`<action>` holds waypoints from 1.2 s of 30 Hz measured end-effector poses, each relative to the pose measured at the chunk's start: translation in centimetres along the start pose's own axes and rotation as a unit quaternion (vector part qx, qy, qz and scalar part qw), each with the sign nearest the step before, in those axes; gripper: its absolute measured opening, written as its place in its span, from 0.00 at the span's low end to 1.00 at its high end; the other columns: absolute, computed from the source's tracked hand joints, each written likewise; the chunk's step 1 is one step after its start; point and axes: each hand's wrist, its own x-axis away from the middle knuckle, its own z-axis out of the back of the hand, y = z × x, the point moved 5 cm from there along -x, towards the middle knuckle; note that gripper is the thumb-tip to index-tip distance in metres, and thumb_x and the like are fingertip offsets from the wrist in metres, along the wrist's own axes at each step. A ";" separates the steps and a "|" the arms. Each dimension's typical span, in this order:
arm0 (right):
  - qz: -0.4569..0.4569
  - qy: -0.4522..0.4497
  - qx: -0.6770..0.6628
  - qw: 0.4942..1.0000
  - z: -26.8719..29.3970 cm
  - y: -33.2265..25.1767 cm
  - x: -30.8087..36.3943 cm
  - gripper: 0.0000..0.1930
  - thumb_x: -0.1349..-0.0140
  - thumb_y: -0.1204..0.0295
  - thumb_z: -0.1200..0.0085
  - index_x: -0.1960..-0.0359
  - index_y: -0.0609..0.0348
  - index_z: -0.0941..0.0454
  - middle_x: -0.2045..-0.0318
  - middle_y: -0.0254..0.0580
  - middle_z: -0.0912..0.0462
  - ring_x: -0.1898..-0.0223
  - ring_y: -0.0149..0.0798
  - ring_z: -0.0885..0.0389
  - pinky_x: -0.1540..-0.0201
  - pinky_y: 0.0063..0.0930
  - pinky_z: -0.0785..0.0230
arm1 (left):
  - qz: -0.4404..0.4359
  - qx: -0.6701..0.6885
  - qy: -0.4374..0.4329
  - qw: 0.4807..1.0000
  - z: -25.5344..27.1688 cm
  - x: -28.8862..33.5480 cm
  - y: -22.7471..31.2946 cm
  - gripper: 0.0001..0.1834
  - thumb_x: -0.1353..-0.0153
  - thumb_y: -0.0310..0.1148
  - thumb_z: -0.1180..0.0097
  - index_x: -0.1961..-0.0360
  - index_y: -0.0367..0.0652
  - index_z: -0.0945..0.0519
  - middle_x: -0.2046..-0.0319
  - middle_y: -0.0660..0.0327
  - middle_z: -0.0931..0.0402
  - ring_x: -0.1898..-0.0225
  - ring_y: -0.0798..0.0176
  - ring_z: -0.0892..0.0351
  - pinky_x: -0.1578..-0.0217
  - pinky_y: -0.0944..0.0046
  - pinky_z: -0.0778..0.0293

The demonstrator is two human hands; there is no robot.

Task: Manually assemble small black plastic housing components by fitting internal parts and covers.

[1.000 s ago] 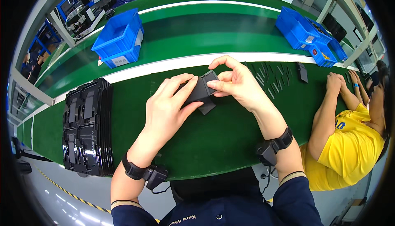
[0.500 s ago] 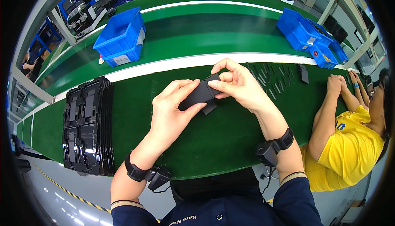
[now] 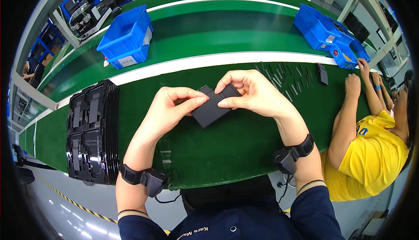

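Together, the left hand (image 3: pixel 168 109) and right hand (image 3: pixel 253 93) pinch one flat black part (image 3: pixel 214 106) from both ends, raised just above the green belt (image 3: pixel 227 148), apparently for fitting; one stack of black trays (image 3: pixel 91 131) waits left, two blue bins (image 3: pixel 126 37) beyond, a co-worker's arms (image 3: pixel 349 109) right.

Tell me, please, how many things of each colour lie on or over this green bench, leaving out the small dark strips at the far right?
Blue bins: 4, one at the left and three at the right.
Black things: 3, the flat part held by the left hand and the right hand, the stack of trays, a small piece.
Total: 7.
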 end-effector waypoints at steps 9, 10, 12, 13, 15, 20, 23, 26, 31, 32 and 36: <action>-0.025 -0.004 0.090 0.996 0.4 -0.1 0.3 0.10 0.53 0.80 0.40 0.66 0.62 0.24 0.75 0.32 0.23 0.73 0.23 0.28 0.69 0.19 0.34 | -0.021 -0.001 -0.038 0.999 -1.3 0.3 0.5 0.12 0.47 0.26 0.40 0.60 0.32 0.21 0.73 0.62 0.21 0.68 0.73 0.24 0.68 0.73 0.26; -0.019 -0.008 0.078 0.997 0.3 0.0 0.3 0.11 0.53 0.80 0.40 0.65 0.62 0.24 0.75 0.32 0.23 0.72 0.23 0.27 0.68 0.18 0.33 | -0.021 -0.001 -0.037 0.999 -1.4 0.2 0.3 0.12 0.47 0.26 0.40 0.60 0.32 0.21 0.73 0.62 0.21 0.68 0.73 0.24 0.68 0.73 0.26; 0.010 0.010 0.064 0.998 0.2 0.0 0.2 0.13 0.52 0.81 0.41 0.63 0.63 0.25 0.71 0.33 0.22 0.69 0.23 0.26 0.66 0.18 0.32 | 0.063 0.059 -0.075 0.993 -1.9 0.1 -1.0 0.15 0.47 0.26 0.40 0.57 0.33 0.22 0.70 0.62 0.21 0.68 0.74 0.23 0.68 0.74 0.25; 0.039 0.027 0.049 0.998 0.2 -0.2 0.1 0.14 0.51 0.82 0.41 0.61 0.63 0.26 0.68 0.34 0.21 0.67 0.23 0.24 0.64 0.17 0.31 | 0.083 0.066 -0.072 0.992 -1.9 0.0 -1.8 0.16 0.47 0.27 0.39 0.57 0.35 0.22 0.68 0.62 0.21 0.68 0.74 0.23 0.69 0.75 0.25; 0.094 0.144 0.057 0.983 1.3 -0.9 0.1 0.12 0.48 0.76 0.41 0.61 0.63 0.26 0.68 0.34 0.22 0.67 0.24 0.25 0.62 0.18 0.32 | 0.083 0.089 -0.036 0.992 -1.9 0.0 -1.7 0.15 0.47 0.29 0.39 0.58 0.35 0.22 0.68 0.62 0.21 0.68 0.73 0.22 0.69 0.74 0.25; 0.087 0.247 0.112 0.959 2.0 -1.2 0.6 0.09 0.45 0.69 0.42 0.71 0.65 0.21 0.80 0.32 0.22 0.79 0.23 0.28 0.74 0.19 0.34 | 0.053 0.158 0.075 0.983 -1.3 -0.2 -1.6 0.13 0.47 0.31 0.38 0.59 0.39 0.21 0.68 0.62 0.20 0.67 0.73 0.22 0.69 0.73 0.24; 0.070 0.224 0.138 0.962 0.5 -0.6 0.2 0.11 0.48 0.73 0.40 0.64 0.64 0.20 0.73 0.36 0.20 0.74 0.24 0.24 0.72 0.18 0.32 | 0.046 0.157 0.089 0.982 -0.9 0.0 -1.3 0.13 0.47 0.30 0.38 0.59 0.39 0.21 0.67 0.62 0.20 0.67 0.73 0.22 0.69 0.73 0.24; 0.054 0.203 0.090 0.973 0.4 -0.2 0.0 0.12 0.49 0.76 0.40 0.61 0.63 0.21 0.69 0.35 0.20 0.71 0.24 0.23 0.70 0.16 0.30 | 0.040 0.161 0.094 0.982 -0.9 0.0 -1.4 0.13 0.46 0.30 0.38 0.59 0.39 0.21 0.68 0.62 0.20 0.67 0.73 0.22 0.69 0.73 0.24; 0.042 0.196 0.021 0.979 0.2 0.3 -0.2 0.12 0.49 0.76 0.40 0.61 0.61 0.21 0.69 0.34 0.20 0.67 0.24 0.23 0.69 0.17 0.29 | 0.032 0.176 0.100 0.979 -1.1 0.1 -1.5 0.13 0.47 0.30 0.39 0.59 0.38 0.21 0.68 0.62 0.20 0.67 0.73 0.22 0.68 0.72 0.23; 0.045 0.206 0.019 0.977 0.2 0.4 -0.2 0.12 0.49 0.76 0.39 0.61 0.61 0.21 0.70 0.34 0.20 0.68 0.24 0.23 0.69 0.17 0.29 | 0.026 0.175 0.107 0.978 -1.2 0.1 -1.6 0.13 0.47 0.29 0.38 0.59 0.38 0.21 0.68 0.62 0.20 0.67 0.72 0.21 0.69 0.73 0.23; 0.050 0.226 -0.006 0.973 0.0 0.7 -0.3 0.10 0.48 0.72 0.39 0.64 0.60 0.20 0.72 0.32 0.21 0.71 0.22 0.25 0.73 0.14 0.32 | 0.018 0.178 0.113 0.977 -1.3 0.1 -1.5 0.13 0.47 0.28 0.38 0.59 0.37 0.21 0.68 0.61 0.20 0.68 0.72 0.21 0.69 0.73 0.24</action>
